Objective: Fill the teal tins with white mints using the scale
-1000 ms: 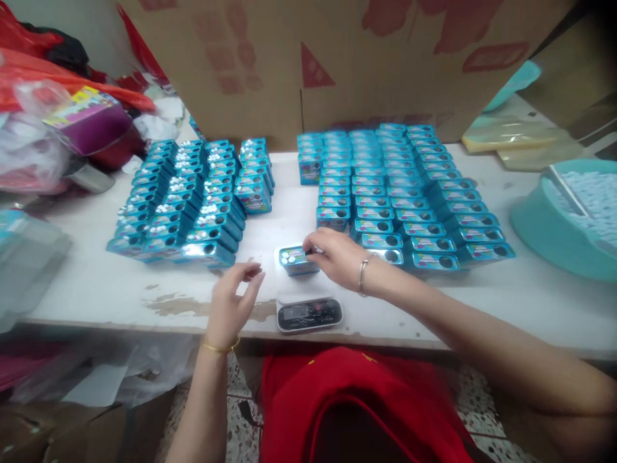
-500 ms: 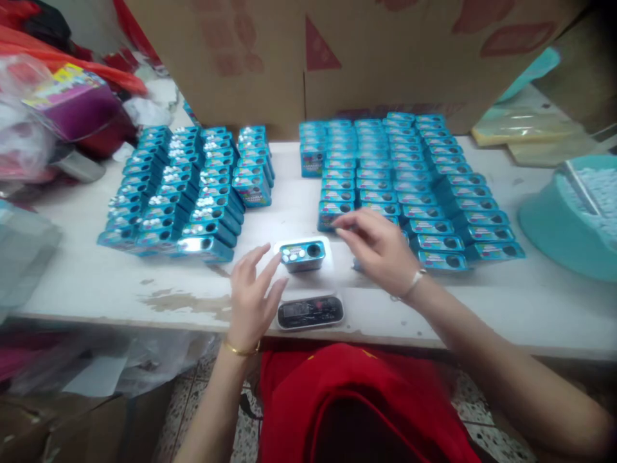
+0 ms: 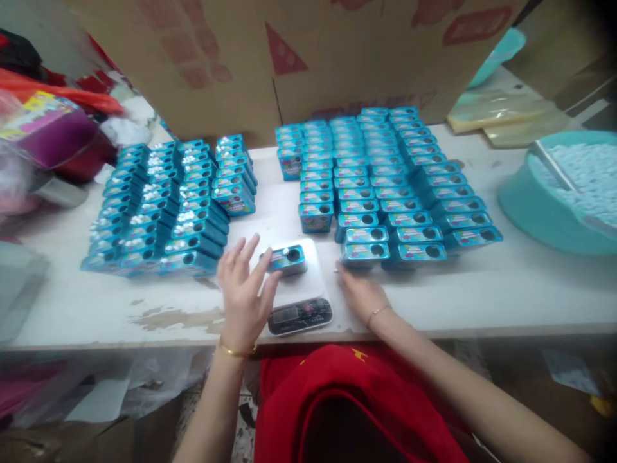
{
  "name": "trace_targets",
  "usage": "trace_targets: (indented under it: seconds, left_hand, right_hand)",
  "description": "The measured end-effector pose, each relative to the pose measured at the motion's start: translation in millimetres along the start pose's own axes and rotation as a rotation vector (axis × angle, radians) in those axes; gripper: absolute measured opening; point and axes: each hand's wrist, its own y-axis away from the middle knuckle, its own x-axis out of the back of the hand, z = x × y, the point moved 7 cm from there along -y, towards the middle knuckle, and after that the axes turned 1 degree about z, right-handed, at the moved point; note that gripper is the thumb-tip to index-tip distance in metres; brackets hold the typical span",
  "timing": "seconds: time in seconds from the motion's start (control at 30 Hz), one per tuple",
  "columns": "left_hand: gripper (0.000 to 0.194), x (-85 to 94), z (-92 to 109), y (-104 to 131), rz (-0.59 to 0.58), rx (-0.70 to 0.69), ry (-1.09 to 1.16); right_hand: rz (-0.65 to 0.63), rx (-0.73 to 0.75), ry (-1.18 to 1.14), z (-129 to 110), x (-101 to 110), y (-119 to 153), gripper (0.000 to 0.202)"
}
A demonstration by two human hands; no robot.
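A small blue tin with a dark round hole and a white tablet on its lid lies on a white scale, whose black display faces me. My left hand is at the tin's left end, fingers spread, holding nothing. To the right of the scale, my right hand is low over the table, its fingertips pinched near a small white piece. Several rows of blue tins, many topped with white tablets, stand at left. More rows of tins with bare lids are at right.
A turquoise basin full of pale tablets, with a metal scoop, sits on the far right. Behind the tins rises a large cardboard box. Plastic bags and a purple box lie at the left.
My right hand has come down from over the right-hand tins to the table beside the scale. Fewer white tablets show on the scale's tin. The view has shifted.
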Motion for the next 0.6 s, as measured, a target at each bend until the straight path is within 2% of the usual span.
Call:
trace_targets:
  seconds: [0.17,0.27,0.33,0.47,0.53,0.6]
  left_hand:
    - [0.036,-13.5,6.1,0.6,-0.108,-0.010,-0.060]
    - [0.026,-9.3,11.0,-5.5,-0.060,-0.017,-0.036]
    - [0.024,0.4,5.8,-7.3,0.008,0.024,-0.005]
    - [0.025,16.4,-29.5,10.6,0.126,0.205,0.038]
    - [0.023,15.3,-52.6,32.5,0.150,0.301,0.041]
    - [0.022,6.7,-73.4,59.4,0.142,0.384,0.045]
  right_hand:
    - [0.024,0.024,0.052,-6.2,-3.7,-11.3,0.050]
    - [0.073,0.043,0.022,-4.8,-7.1,-11.3,0.044]
    - [0.111,0.045,0.000,-3.0,-9.5,-10.3,0.037]
    - [0.188,0.066,-0.059,-2.5,-5.0,-1.1,0.033]
    - [0.312,0.138,-0.179,-9.5,15.9,8.4,0.031]
    - [0.525,0.262,-0.383,-21.7,51.9,20.1,0.028]
